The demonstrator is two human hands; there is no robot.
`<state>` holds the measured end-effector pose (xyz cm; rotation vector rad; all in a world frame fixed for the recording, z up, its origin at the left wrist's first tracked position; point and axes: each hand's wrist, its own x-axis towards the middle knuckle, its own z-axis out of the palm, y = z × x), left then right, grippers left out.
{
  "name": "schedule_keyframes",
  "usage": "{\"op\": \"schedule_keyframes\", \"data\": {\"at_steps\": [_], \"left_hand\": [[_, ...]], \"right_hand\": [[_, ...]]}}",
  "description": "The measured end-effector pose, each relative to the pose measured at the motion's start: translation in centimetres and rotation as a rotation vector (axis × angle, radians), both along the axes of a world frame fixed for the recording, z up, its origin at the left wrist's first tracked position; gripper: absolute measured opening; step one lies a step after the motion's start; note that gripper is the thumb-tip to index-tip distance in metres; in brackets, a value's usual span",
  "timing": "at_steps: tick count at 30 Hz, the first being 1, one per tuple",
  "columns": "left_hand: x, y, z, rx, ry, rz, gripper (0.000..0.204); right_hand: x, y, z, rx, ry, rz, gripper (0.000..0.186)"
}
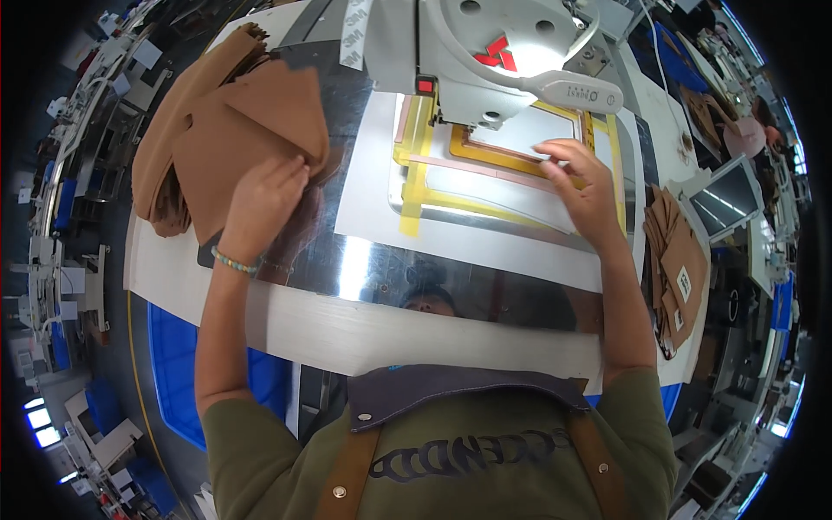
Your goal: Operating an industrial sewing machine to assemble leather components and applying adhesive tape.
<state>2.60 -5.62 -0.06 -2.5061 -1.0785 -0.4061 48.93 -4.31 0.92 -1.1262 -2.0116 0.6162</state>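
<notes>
My left hand (267, 201) is closed on the edge of a brown fabric piece (251, 121), whose upper corner is folded over. Its fingertips are partly hidden in the fold. Under and beside that piece lies a thick stack of brown fabric (163, 165). My right hand (582, 186) is over the right part of a yellow-edged sewing template (511, 162), fingers bent, thumb apart from them, with nothing visible between. Whether its fingertips touch the template, I cannot tell. The sewing machine head (477, 95) stands over the template's upper left part.
A shiny metal plate (390, 282) lies on the pale table (433, 334). Small red pieces (497, 54) rest on the machine, beside a white handheld-shaped lamp (576, 91). More brown pieces with white labels (680, 269) lie at right, near a screen (732, 198). A blue bin (178, 373) is below left.
</notes>
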Motion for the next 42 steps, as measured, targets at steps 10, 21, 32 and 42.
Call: {"op": "schedule_keyframes", "data": {"at_steps": [10,21,32,42], "left_hand": [[2.5,-6.7,-2.3,-0.121,-0.148,0.152,0.035],[-5.5,-9.9,-2.9,-0.103,-0.215,0.457,0.02],[-7.7,-5.5,-3.7,-0.053,-0.177,0.465,0.025],[-3.4,0.3,-3.5,-0.196,-0.528,0.32,0.008]], "right_hand": [[-12.2,-1.0,-1.7,0.651,-0.576,0.259,0.04],[-14.0,1.7,-4.1,0.763,-0.675,0.12,0.013],[-13.1,1.1,-4.6,0.839,-0.603,0.066,0.011],[-5.9,0.1,-2.8,0.716,-0.622,0.057,0.007]]}}
